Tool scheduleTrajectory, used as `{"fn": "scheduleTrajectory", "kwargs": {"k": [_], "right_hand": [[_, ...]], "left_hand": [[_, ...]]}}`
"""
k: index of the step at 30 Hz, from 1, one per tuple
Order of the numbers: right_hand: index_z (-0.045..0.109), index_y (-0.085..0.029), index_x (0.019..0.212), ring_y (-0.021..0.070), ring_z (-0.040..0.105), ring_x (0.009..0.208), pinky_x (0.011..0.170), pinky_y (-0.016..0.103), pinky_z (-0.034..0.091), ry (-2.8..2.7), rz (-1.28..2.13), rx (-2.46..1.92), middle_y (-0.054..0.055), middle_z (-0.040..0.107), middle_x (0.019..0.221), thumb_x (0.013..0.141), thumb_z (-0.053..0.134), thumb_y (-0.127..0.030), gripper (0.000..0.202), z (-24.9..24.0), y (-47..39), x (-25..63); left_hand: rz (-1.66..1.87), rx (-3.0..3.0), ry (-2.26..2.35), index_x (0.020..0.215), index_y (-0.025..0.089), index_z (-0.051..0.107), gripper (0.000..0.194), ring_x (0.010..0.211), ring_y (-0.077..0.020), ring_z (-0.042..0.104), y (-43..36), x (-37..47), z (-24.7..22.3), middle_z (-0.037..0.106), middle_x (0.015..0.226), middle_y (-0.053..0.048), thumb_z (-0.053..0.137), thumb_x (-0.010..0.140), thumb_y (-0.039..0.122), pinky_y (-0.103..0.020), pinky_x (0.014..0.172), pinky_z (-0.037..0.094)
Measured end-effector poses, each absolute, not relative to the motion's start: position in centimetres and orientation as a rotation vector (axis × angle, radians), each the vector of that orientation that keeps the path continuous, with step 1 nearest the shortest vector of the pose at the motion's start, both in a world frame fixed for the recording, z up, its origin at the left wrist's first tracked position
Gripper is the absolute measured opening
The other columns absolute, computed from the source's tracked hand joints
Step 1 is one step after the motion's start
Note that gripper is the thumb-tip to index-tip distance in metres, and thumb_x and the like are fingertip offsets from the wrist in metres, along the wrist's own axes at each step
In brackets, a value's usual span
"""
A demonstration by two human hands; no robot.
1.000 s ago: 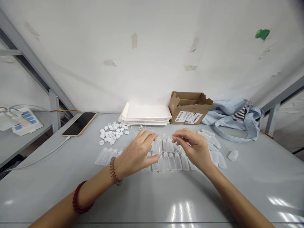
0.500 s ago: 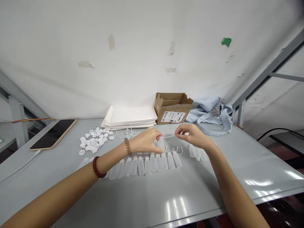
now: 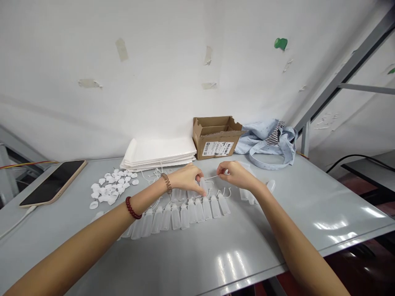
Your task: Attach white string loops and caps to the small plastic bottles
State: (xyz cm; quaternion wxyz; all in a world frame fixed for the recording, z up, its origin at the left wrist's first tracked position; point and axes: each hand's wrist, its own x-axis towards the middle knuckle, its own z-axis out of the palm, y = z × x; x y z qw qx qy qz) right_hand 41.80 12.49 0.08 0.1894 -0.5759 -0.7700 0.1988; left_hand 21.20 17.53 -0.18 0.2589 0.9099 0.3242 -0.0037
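Note:
My left hand (image 3: 187, 179) grips a small translucent bottle (image 3: 203, 185) between thumb and fingers. A thin white cord (image 3: 211, 177) runs from the bottle's top to my right hand (image 3: 231, 174), whose fingertips pinch its other end. Below my hands lies a row of similar bottles (image 3: 184, 217), several with curled white cords at their necks. Other bottles (image 3: 246, 195) lie under my right wrist, and some are partly hidden behind my left hand. Left of my left hand is a pile of white caps (image 3: 108, 190).
A phone (image 3: 55, 181) with a cable lies at the left. White sheets (image 3: 159, 152) are stacked by the wall, beside an open cardboard box (image 3: 216, 144). Light blue cloth (image 3: 262, 142) lies right of the box. The grey table's front edge (image 3: 247, 281) crosses below.
The view has shifted, so most things appear farther left. Both hands keep their grips on the bottle and cord, with the cord still stretched between them.

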Motion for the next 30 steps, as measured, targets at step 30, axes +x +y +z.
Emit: {"fn": "scheduleTrajectory", "kwargs": {"k": [30], "right_hand": [[0.067,-0.015,0.098,0.0204,0.062,0.093,0.084,0.031,0.045,-2.304,0.561,-1.378,0.008,0.068,0.099,0.082,0.044,-0.007,0.029,-1.6,12.4,38.8]], "left_hand": [[0.011,2.556,0.944,0.082,0.016,0.061,0.048,0.095,-0.0279,0.048,16.3,20.8,0.2,0.061,0.086,-0.007,0.059,0.063,0.06,-0.03,0.07,0.04]]}}
